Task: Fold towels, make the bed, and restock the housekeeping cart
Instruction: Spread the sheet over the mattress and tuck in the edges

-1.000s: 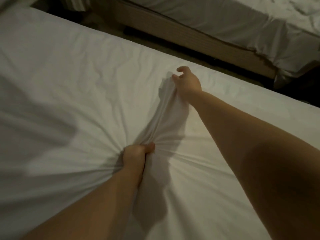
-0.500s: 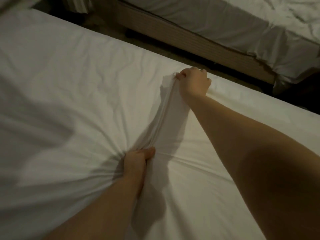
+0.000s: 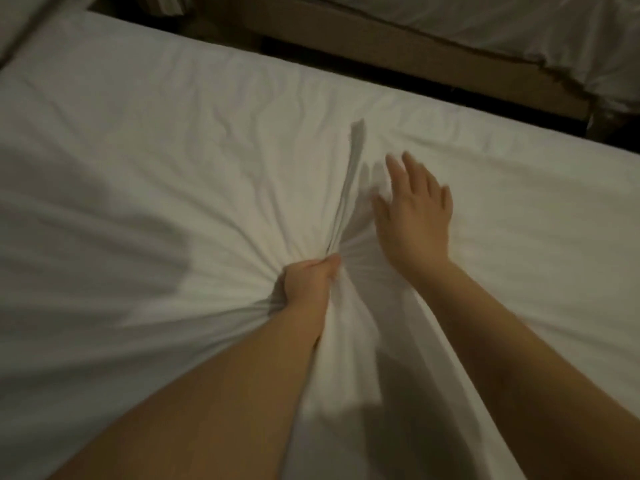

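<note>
A white bed sheet [image 3: 173,140] covers the mattress and fills most of the head view. My left hand [image 3: 306,284] is clenched on a bunch of the sheet near the middle, and creases fan out from the fist. A raised ridge of gathered sheet [image 3: 349,188] runs from that fist away from me. My right hand [image 3: 414,216] lies just right of the ridge, palm down, fingers spread, holding nothing. It is slightly blurred.
Beyond the far edge of the mattress runs a dark gap of floor [image 3: 381,69]. Past it stands a second bed with a brown base [image 3: 415,50] and rumpled white bedding [image 3: 519,26] hanging over its side.
My right hand has let go of the far end of the sheet ridge and come back toward me, now open beside it. My left hand keeps its grip.
</note>
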The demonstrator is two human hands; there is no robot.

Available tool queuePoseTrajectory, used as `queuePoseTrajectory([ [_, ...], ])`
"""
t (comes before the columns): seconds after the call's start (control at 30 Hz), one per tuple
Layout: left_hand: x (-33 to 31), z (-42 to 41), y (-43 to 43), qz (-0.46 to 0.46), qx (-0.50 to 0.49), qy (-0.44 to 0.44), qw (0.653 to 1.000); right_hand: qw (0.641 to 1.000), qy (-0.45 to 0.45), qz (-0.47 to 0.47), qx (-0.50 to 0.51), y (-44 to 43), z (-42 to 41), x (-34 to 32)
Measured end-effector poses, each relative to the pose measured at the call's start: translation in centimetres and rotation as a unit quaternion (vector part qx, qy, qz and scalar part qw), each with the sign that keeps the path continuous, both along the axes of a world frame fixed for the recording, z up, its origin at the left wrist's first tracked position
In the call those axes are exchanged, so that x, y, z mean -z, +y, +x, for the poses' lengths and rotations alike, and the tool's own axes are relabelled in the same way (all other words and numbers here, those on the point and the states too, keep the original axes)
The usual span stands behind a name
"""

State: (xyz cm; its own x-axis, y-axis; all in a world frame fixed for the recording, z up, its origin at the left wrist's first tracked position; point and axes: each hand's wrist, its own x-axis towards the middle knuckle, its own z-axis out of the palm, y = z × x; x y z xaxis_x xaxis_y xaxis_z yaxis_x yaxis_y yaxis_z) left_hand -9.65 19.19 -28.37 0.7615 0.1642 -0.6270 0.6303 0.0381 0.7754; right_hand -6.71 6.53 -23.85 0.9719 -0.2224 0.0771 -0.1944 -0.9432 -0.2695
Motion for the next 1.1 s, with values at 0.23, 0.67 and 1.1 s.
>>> queuePoseTrajectory([
  [0.23,-1.6,-1.1,0.5,0.063,0.124,-0.04,0.989,0.993,0.111,-0.019,0.026,3.7,-12.6,-0.7],
  [0.67,-4.4,-11.4,7.0,-0.069,0.275,-0.036,0.958,0.985,0.142,0.079,0.058,14.7,-30.0,-0.2],
  [1.1,-7.2,-32.8,14.9,0.197,0.331,-0.061,0.921,0.973,0.121,0.176,0.086,23.1,-48.7,-2.0],
])
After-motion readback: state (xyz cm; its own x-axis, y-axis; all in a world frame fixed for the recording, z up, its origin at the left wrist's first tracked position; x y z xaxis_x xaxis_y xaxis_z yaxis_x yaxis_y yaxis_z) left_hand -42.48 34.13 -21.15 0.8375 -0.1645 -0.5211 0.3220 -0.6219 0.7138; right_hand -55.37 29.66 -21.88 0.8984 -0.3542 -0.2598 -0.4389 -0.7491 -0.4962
